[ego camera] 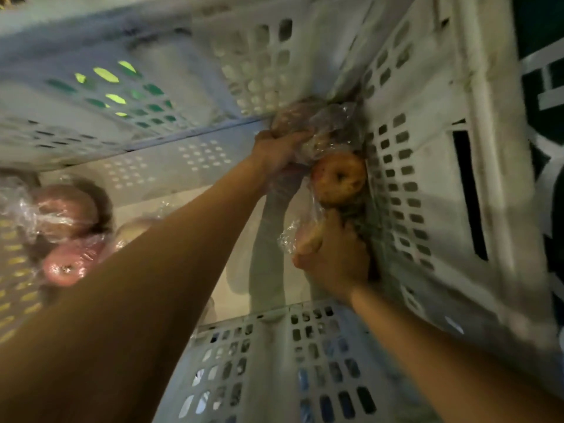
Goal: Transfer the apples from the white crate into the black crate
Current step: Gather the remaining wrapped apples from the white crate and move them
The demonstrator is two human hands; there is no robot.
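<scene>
The white crate [427, 184] fills nearly the whole view, its perforated walls standing around both grips, and much of the picture is blurred. The left forearm [183, 239] and the right forearm [427, 346], both bare, reach deep into the crate toward its far right corner. The left grip [279, 151] has its fingers curled around a bundle of clear plastic wrap [332, 123] with fruit inside; how many pieces I cannot tell, because the wrap and the blur hide them. The right grip [335, 257], nearer to the person and close against the right wall, holds a wrapped apple [306, 239] with curled fingers, and crumpled plastic sticks out to the left of it. Between the two grips lies a yellow-red apple [338, 177], its stem hollow turned to the camera, just beside the wall. Well apart to the left of the left grip, more wrapped apples [65, 209] lie together on the crate floor, one of them a red apple [61, 270]; the left forearm covers part of this group.
</scene>
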